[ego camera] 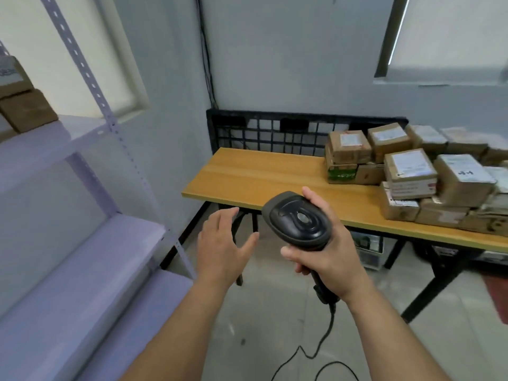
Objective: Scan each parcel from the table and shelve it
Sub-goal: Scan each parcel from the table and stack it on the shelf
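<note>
The parcels (409, 171) sit stacked at the far right of the worktop (261, 174), none of them in hand. The right hand (330, 259) is wrapped round the handle of a black scanner (299, 218), which is held in the air near the worktop's near edge. Its cord (316, 350) trails to the floor. The left hand (222, 243) hovers just beside it, fingers spread, holding nothing. A shelf (82, 243) stands at the left, with brown boxes (27, 108) on an upper level. This looks like the gap between parcels. Next, the free hand likely has to reach right for one and turn its label towards the scanner.
</note>
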A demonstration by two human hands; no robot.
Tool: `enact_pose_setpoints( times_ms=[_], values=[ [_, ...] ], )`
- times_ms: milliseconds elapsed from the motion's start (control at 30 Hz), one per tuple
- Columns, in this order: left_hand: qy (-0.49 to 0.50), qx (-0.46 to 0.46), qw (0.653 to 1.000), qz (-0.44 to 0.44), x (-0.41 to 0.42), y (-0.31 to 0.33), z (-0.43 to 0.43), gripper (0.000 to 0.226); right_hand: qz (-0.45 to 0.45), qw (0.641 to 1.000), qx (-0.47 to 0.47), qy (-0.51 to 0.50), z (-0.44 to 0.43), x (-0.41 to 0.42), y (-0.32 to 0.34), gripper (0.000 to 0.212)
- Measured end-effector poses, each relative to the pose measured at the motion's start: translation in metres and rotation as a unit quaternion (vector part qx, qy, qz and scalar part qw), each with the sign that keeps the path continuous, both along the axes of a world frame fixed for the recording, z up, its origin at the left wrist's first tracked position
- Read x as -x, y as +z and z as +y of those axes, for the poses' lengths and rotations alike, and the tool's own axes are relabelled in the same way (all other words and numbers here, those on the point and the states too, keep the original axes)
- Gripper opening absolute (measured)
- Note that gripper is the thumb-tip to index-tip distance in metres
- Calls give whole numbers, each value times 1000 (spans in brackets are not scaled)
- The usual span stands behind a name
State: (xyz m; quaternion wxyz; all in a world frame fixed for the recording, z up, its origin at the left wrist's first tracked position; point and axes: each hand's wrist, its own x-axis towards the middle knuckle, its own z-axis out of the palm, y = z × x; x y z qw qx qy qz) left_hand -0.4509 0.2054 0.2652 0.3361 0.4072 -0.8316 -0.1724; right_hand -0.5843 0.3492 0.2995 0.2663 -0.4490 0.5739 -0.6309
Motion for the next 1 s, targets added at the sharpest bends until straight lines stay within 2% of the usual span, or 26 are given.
enact_pose_setpoints(
  times_ms=[267,567,1000],
  values=[
    [-93,-43,995,-10,95,-6,-1,60,1,995,-7,-102,16,71,0,93],
    [-161,-67,984,-18,204,-11,-45,63,7,982,-46,-185,-6,162,-2,93],
    [-284,-126,947,-81,361,-25,-93,66,-27,933,-89,-349,-30,282,-27,91]
  ],
)
